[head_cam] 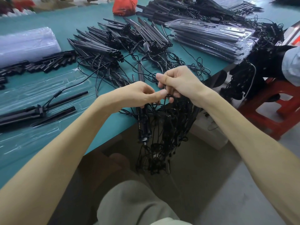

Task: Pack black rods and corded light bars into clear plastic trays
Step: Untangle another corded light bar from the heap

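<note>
Your left hand (pixel 138 95) and right hand (pixel 180 82) both pinched the tangled cords (pixel 164 127) hanging off the table (pixel 112 129) edge, almost touching. The clear tray (pixel 40 88) lay at nine o'clock, long axis eight-to-two, nearer your left hand.

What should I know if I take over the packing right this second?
Left hand and right hand: both pinch the tangled cords hanging off the table edge.
Open tray at left holds a few black rods and one cord; part filled.
Packed trays stacked at far right.
Left: free a corded bar, finish the tray; many loose light bars wait.
</note>
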### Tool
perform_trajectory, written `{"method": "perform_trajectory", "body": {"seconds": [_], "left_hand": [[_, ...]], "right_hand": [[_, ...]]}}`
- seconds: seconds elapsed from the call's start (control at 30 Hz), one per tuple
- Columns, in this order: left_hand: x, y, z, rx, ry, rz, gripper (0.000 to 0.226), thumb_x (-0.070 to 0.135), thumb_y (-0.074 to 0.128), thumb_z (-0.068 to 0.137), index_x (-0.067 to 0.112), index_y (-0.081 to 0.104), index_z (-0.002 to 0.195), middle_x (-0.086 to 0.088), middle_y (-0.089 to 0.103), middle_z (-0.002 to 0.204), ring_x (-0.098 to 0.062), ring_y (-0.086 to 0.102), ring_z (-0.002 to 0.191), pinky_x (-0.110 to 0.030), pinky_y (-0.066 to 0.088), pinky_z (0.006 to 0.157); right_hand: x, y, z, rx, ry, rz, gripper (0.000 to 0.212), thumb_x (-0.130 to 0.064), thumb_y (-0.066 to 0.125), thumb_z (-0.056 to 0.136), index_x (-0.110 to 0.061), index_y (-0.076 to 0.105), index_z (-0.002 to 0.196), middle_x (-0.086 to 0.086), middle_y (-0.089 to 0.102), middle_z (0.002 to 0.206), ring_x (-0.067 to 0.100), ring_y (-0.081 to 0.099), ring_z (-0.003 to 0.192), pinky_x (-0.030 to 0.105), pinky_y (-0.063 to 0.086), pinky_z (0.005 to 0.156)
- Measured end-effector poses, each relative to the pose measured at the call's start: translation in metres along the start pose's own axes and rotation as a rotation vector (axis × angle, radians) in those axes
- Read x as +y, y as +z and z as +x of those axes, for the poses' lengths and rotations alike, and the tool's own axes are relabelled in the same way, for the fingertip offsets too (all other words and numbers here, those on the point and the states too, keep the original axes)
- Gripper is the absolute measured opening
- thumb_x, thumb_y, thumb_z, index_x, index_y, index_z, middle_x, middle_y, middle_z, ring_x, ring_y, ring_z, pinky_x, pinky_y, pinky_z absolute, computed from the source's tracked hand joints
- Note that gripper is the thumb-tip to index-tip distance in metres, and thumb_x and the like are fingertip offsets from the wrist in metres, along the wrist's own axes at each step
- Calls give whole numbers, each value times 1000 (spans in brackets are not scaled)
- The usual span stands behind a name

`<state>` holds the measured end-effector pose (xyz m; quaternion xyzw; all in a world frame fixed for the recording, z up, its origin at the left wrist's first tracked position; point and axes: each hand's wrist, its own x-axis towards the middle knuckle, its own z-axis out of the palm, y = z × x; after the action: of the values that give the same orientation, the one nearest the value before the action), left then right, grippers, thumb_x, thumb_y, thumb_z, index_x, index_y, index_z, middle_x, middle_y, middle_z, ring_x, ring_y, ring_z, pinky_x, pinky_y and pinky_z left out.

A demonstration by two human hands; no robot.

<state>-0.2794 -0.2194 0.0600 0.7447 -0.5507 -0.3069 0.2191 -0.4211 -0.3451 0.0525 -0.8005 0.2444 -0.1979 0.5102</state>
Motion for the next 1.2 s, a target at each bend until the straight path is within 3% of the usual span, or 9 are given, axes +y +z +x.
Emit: {"method": "perform_trajectory", "body": {"seconds": [0.1,0.2,0.33,0.43,0.63,0.73,0.87,1.03,1.2], "left_hand": [[-3,2,3,54,103,22,41,51,74,83,15,68,101,6,61,85,-2,51,68,-14,40,61],[-5,3,4,212,180,20,38,35,86,75,22,60,101,13,56,91,0,51,80,-14,40,69],[-3,2,1,239,238,-34,34,27,89,73,16,64,94,14,58,84,6,50,68,-19,39,66],[-1,-1,-3,184,273,-133,23,20,87,76,10,68,83,3,64,73,-7,52,64,-28,40,64],[0,3,-4,98,222,-45,22,34,88,74,17,74,75,9,63,57,-7,53,48,-20,45,49],[0,7,-3,37,197,-62,18,35,86,76,20,76,79,8,64,59,-11,56,52,-24,49,51],[-5,10,-2,17,175,-156,20,37,85,79,18,78,79,11,60,56,-4,48,52,-15,41,50],[-10,10,-5,-139,121,-128,33,59,71,85,27,79,83,7,74,72,-5,52,63,-17,38,54],[-8,9,-4,-76,118,-119,42,59,67,88,18,76,87,4,74,72,-9,55,60,-22,43,57]], "right_hand": [[-5,0,2,0,-11,19,36,-35,62,100,-6,69,79,1,61,52,13,56,39,18,35,38],[-6,-1,2,-13,-6,45,36,-34,61,100,-4,69,81,4,62,53,16,57,39,18,34,36],[-6,-1,1,-5,-12,63,35,-34,60,101,-5,66,82,9,65,57,18,58,39,18,33,35],[-8,1,2,8,-40,87,33,-33,59,101,-6,63,82,15,69,65,21,62,43,19,33,34],[-6,4,3,76,-96,109,35,-34,61,100,-5,65,81,14,71,67,23,62,43,20,32,31],[-5,6,6,108,-107,130,35,-33,62,100,-3,65,81,13,72,68,21,60,42,19,34,32],[-5,11,9,116,-97,100,33,-32,63,99,-3,66,83,13,73,69,17,58,43,21,35,34],[-5,14,9,119,-87,140,35,-28,62,100,4,64,87,15,73,72,26,67,49,22,38,35],[-6,13,11,180,-110,156,36,-31,61,101,2,64,87,14,72,69,26,66,48,22,39,36]]}}
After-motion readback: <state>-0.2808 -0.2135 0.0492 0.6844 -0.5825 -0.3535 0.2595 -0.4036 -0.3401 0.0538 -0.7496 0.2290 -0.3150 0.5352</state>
